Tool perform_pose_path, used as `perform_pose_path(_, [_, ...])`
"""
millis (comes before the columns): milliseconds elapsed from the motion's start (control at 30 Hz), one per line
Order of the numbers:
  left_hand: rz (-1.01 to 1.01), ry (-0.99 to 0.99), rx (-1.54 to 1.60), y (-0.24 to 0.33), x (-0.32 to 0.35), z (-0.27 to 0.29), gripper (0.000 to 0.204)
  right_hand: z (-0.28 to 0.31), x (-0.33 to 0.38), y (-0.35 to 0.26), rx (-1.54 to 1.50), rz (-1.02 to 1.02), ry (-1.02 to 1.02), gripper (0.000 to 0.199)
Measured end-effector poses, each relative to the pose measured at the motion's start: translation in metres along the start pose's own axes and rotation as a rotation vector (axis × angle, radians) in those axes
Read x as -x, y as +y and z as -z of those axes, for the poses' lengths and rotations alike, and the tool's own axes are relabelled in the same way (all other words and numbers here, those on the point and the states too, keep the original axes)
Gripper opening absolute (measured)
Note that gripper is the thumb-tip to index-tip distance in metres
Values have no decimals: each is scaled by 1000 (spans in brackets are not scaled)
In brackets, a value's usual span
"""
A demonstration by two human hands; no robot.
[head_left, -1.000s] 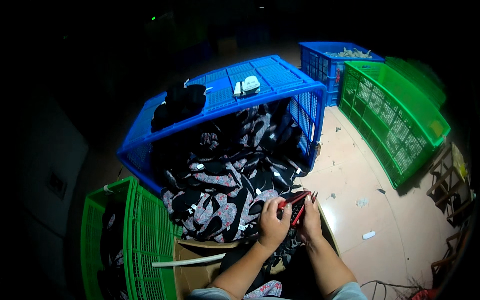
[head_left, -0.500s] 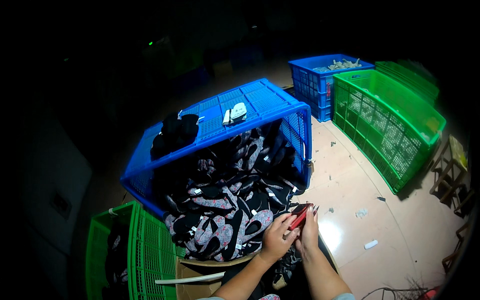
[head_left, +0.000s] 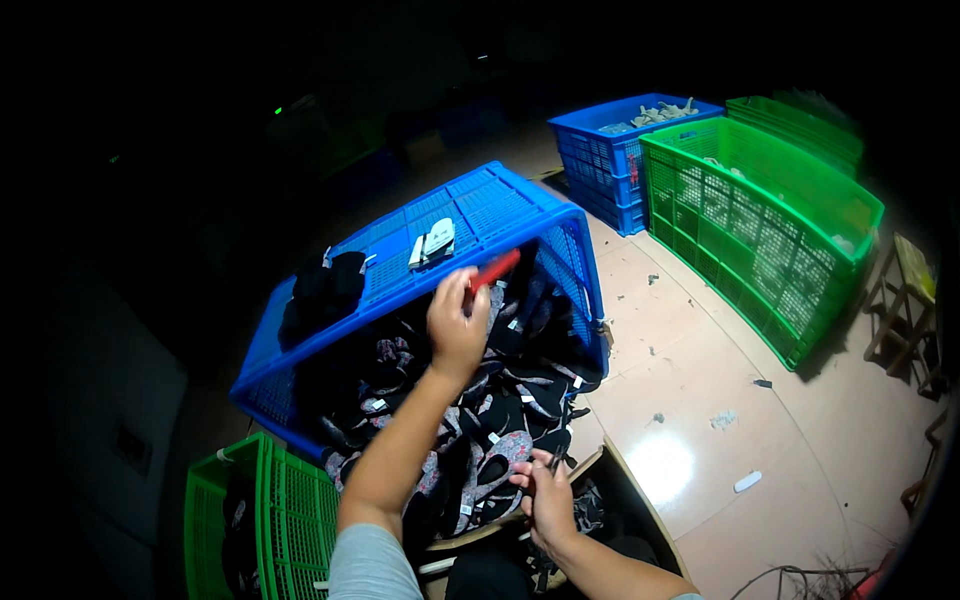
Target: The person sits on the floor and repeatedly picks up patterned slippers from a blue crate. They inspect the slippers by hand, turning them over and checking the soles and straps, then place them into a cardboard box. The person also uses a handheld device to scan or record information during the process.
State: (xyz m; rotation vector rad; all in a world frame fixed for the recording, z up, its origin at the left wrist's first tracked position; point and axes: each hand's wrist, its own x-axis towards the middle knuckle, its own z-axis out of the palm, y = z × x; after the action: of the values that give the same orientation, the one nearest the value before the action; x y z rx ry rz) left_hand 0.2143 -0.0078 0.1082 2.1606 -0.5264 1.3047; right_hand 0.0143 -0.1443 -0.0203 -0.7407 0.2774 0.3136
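My left hand (head_left: 460, 325) is raised over the heap near the blue crate's upper front edge, its fingers closed around a flat red object (head_left: 496, 269), blurred by motion. Lower down, my right hand (head_left: 551, 503) grips a thin dark pointed tool (head_left: 558, 458), whose exact kind I cannot make out. Behind both hands, black slipper-like shoes with flowered insoles and small white tags (head_left: 505, 455) spill from the blue crate (head_left: 510, 205), which lies on its side. An open cardboard box (head_left: 640, 497) stands under my right forearm, with dark items inside.
On the crate lie a black bundle (head_left: 325, 292) and white cards (head_left: 435, 240). Stacked blue crates (head_left: 600, 165) and a green crate (head_left: 760, 250) stand at right, near a wooden stool (head_left: 905, 300). Another green crate (head_left: 290, 520) is at lower left. Scraps litter the tiled floor (head_left: 700, 400).
My hands were together around the red object and have parted. The left has carried it up and left toward the crate's top; the right has moved down and left. The view has shifted slightly.
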Motion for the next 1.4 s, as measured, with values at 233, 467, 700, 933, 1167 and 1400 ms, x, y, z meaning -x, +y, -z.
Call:
perform_pose_path(233, [-73,-125,-413,-87,-61,-78,29,-3,-3,-1,31,-51,4,30])
perform_pose_path(467, [39,-230,-553,-102,-60,-127,34,1,-9,5,12,-55,-16,31])
perform_pose_path(700, [102,-257,-604,-100,-53,-136,46,-1,-9,9,39,-57,-29,28])
perform_pose_path(933, [107,-310,-628,-89,-47,-116,56,-3,-7,6,36,-46,-10,29])
perform_pose_path(1167, [-26,-229,-423,-57,2,-72,55,-2,-11,2,24,0,15,27])
perform_pose_path(1400, [454,-1074,265,73,174,112,27,11,-21,-16,-69,98,140,27])
